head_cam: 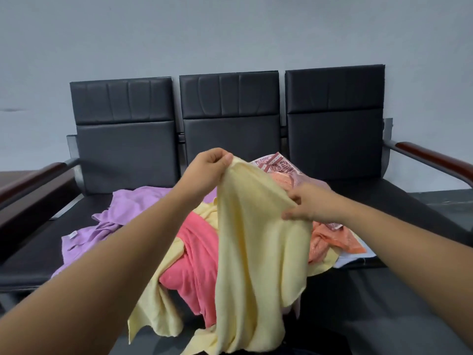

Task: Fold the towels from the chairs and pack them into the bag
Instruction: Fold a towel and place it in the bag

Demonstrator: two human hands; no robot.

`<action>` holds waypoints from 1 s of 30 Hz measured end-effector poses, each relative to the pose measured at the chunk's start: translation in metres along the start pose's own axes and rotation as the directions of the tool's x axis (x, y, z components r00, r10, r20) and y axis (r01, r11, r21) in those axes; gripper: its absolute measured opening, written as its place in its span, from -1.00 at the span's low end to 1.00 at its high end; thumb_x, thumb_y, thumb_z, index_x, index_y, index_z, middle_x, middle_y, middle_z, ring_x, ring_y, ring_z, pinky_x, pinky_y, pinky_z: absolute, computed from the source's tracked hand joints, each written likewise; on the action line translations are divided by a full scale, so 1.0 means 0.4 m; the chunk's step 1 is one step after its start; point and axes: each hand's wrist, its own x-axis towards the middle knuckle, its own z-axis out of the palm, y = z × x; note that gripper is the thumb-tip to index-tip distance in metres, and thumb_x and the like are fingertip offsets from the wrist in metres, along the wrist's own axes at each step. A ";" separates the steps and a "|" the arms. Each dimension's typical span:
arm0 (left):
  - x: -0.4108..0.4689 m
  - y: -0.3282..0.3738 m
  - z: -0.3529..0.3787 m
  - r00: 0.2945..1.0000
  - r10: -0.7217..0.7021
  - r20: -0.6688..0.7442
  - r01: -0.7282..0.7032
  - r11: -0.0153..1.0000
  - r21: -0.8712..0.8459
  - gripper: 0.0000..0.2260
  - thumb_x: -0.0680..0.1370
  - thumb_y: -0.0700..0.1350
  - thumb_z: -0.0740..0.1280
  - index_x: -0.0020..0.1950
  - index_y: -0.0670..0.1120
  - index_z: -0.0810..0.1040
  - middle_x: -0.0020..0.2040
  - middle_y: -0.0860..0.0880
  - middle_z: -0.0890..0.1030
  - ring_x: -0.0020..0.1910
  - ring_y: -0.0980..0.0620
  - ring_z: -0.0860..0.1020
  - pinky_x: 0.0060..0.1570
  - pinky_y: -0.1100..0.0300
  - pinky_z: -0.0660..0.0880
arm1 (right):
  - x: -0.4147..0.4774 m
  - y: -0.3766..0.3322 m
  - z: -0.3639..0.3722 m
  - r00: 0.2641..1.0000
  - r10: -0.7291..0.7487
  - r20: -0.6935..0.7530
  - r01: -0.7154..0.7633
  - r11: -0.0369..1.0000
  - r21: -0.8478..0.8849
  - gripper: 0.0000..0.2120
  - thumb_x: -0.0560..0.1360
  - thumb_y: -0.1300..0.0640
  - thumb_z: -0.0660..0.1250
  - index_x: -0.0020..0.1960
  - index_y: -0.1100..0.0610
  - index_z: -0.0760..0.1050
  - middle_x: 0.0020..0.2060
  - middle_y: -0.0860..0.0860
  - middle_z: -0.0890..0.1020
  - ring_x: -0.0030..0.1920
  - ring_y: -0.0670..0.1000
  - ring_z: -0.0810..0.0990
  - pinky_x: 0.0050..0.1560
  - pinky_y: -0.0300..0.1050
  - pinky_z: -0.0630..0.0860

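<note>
Bare forearms; left hand [208, 167], right hand [311, 204].

A plain pale grey wall [230, 29] filled the upper half of the view, with a faint dark smudge [12, 109] near its left edge. A reddish-brown surface [18, 176] showed far left, and a strip of grey floor [445, 201] far right.

The yellow towel [256, 226] is hiding much of the pink towel [194, 252] and printed bag [277, 162]; its lower edge is running off-frame.
</note>
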 end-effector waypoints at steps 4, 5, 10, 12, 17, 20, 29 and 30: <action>0.014 -0.019 -0.045 0.999 -0.031 -0.037 0.033 0.998 0.051 -0.81 0.69 -0.06 0.22 0.01 0.00 0.61 -0.33 0.17 0.51 -0.42 0.21 0.40 -0.34 0.26 0.34 | -0.011 0.116 0.010 0.981 0.184 0.064 -0.189 0.978 0.084 -0.69 0.48 0.04 0.53 -0.31 0.15 0.49 -0.53 -0.12 0.41 -0.55 -0.16 0.34 -0.50 -0.30 0.28; 0.013 -0.024 -0.057 1.000 -0.011 -0.009 0.012 0.991 0.135 -0.85 0.66 0.00 0.28 0.02 0.03 0.62 -0.27 0.16 0.54 -0.39 0.23 0.44 -0.32 0.31 0.38 | -0.012 0.136 0.009 0.977 0.204 0.069 -0.209 0.975 0.076 -0.66 0.47 0.02 0.54 -0.33 0.12 0.46 -0.52 -0.12 0.39 -0.54 -0.14 0.32 -0.50 -0.27 0.26; 0.021 -0.044 -0.108 0.998 0.005 0.062 -0.034 0.882 0.470 -0.87 0.51 0.07 0.49 -0.07 0.05 0.63 -0.16 0.16 0.63 -0.19 0.28 0.55 -0.23 0.40 0.41 | -0.003 0.194 -0.011 0.970 0.239 0.046 -0.241 0.968 0.072 -0.68 0.48 0.08 0.53 -0.35 0.12 0.48 -0.44 -0.02 0.41 -0.39 -0.04 0.35 -0.34 -0.14 0.29; 0.029 -0.054 -0.125 1.000 -0.006 0.019 -0.004 0.883 0.469 -0.87 0.54 0.08 0.46 -0.10 0.04 0.64 -0.16 0.11 0.66 -0.17 0.23 0.57 -0.21 0.30 0.45 | -0.005 0.191 -0.018 0.968 0.242 -0.061 -0.229 0.959 0.169 -0.74 0.53 0.12 0.48 -0.28 0.16 0.52 -0.39 -0.01 0.46 -0.35 -0.03 0.40 -0.28 -0.14 0.35; 0.049 -0.068 -0.164 0.998 -0.066 -0.018 0.064 0.815 0.577 -0.80 0.60 0.12 0.36 -0.01 0.01 0.63 -0.09 0.01 0.65 -0.09 -0.02 0.61 -0.07 0.05 0.58 | 0.001 0.132 -0.044 0.883 0.442 -0.157 -0.084 0.478 0.874 -0.89 0.63 0.19 0.34 0.04 0.23 0.57 -0.15 0.13 0.62 -0.17 0.06 0.63 -0.12 0.05 0.67; 0.062 -0.049 -0.172 0.981 0.002 -0.194 0.081 0.904 0.419 -0.85 0.63 -0.01 0.35 -0.09 -0.02 0.61 -0.20 0.01 0.61 -0.21 0.01 0.57 -0.14 0.13 0.52 | 0.033 0.092 -0.093 0.835 0.512 -0.201 0.033 0.319 0.947 -0.98 0.58 0.28 0.39 -0.01 0.23 0.57 -0.08 0.17 0.66 -0.17 0.06 0.67 -0.16 -0.03 0.66; 0.094 0.033 -0.224 0.980 -0.101 -0.173 0.154 0.930 0.333 -0.84 0.65 -0.15 0.29 0.02 -0.16 0.65 -0.12 -0.13 0.62 -0.10 -0.10 0.57 -0.18 0.16 0.54 | 0.070 0.021 -0.241 0.805 0.522 -0.282 0.142 0.292 0.946 -0.92 0.56 0.24 0.43 0.04 0.15 0.58 -0.09 0.08 0.69 -0.13 -0.01 0.65 -0.25 -0.19 0.57; 0.094 0.019 -0.233 0.987 -0.068 -0.149 0.143 0.801 0.581 -0.82 0.65 -0.15 0.28 0.06 -0.15 0.67 -0.08 -0.11 0.62 -0.06 -0.11 0.56 -0.11 0.17 0.45 | 0.070 0.030 -0.231 0.758 0.562 -0.331 0.079 0.425 0.902 -0.87 0.54 0.23 0.46 0.07 0.18 0.59 -0.05 0.10 0.68 -0.12 0.01 0.64 -0.27 -0.20 0.55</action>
